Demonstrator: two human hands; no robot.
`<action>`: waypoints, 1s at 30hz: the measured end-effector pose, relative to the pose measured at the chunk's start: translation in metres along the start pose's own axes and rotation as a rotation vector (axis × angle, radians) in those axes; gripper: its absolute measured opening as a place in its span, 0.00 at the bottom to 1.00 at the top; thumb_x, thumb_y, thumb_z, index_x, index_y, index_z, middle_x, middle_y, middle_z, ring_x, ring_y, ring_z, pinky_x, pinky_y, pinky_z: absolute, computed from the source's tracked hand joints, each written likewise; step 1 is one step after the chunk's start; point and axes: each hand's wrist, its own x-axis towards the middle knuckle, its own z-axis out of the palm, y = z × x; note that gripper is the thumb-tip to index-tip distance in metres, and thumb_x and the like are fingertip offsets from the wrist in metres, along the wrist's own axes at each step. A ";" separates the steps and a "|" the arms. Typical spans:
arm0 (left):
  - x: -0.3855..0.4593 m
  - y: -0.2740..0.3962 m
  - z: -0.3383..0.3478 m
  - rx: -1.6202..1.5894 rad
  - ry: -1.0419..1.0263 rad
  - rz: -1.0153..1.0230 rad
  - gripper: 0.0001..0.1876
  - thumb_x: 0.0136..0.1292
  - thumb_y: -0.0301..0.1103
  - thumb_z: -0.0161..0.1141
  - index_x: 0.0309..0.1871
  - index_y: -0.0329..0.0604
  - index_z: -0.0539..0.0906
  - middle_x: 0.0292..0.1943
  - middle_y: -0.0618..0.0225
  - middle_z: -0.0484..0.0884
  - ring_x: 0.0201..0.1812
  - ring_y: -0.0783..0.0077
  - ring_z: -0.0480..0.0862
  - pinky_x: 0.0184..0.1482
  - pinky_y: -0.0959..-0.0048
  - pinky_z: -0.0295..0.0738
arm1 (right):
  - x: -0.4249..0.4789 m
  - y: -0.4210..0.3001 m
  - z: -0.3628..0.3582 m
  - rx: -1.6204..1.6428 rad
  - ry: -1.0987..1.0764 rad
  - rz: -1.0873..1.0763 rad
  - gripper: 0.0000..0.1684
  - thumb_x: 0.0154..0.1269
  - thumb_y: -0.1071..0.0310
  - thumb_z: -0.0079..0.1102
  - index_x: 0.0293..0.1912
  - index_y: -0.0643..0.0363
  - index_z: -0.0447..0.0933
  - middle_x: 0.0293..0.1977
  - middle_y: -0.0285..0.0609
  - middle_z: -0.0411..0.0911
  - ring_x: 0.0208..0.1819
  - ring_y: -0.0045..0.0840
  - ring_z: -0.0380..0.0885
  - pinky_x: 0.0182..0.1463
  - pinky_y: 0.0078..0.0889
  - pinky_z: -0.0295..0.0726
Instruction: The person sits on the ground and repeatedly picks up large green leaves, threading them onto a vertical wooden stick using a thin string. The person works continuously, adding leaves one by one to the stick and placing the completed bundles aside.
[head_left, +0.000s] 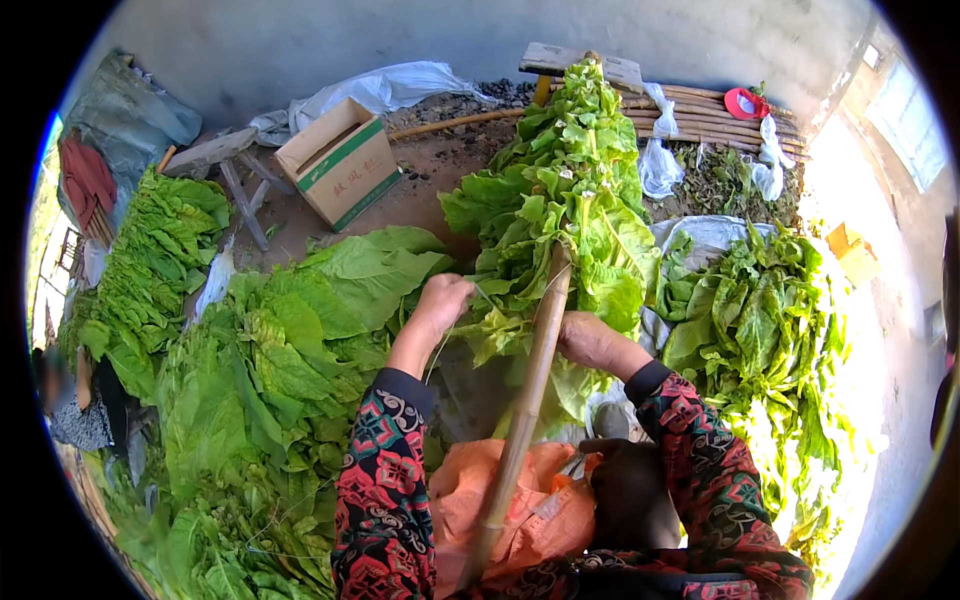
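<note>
A long bamboo pole (525, 405) slants up from my lap, its far part lined with large green leaves (592, 217) that hang down on both sides. To the left of the pole my left hand (444, 298) is closed on a thin string (442, 352), which runs down past the wrist and also towards the pole. My right hand (589, 339) is just right of the pole, by the lowest leaves; its fingers are partly hidden behind the pole and leaves, so what it holds cannot be told. An orange woven sack (517, 487) lies under the pole, over my lap.
Heaped leaves (285, 360) lie at left, more leaves (765, 315) at right. A cardboard box (345, 165) stands beyond. A wooden bench (536, 56) is under the pole's far end, near stacked poles (705, 120). Another person (82, 412) is at the far left beside a leaf-covered pole (157, 255).
</note>
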 end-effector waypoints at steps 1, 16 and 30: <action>-0.007 0.026 -0.003 -0.222 -0.111 -0.048 0.12 0.65 0.34 0.59 0.38 0.33 0.87 0.19 0.69 0.79 0.18 0.79 0.73 0.23 0.75 0.68 | 0.000 -0.003 -0.005 -0.127 -0.045 0.047 0.07 0.61 0.70 0.59 0.40 0.56 0.80 0.33 0.52 0.81 0.39 0.49 0.81 0.43 0.47 0.82; -0.139 0.071 0.182 0.627 0.032 0.576 0.13 0.67 0.30 0.61 0.52 0.36 0.86 0.20 0.49 0.80 0.21 0.51 0.82 0.25 0.60 0.73 | 0.051 0.035 0.041 1.620 0.283 0.553 0.10 0.68 0.58 0.68 0.37 0.53 0.80 0.25 0.28 0.73 0.23 0.18 0.68 0.27 0.27 0.70; -0.182 0.056 0.186 0.361 -0.037 0.632 0.09 0.69 0.30 0.57 0.49 0.41 0.83 0.22 0.51 0.81 0.24 0.50 0.84 0.27 0.55 0.75 | -0.003 0.033 0.030 0.709 0.194 0.191 0.33 0.61 0.66 0.71 0.63 0.66 0.71 0.53 0.53 0.80 0.56 0.30 0.79 0.60 0.38 0.79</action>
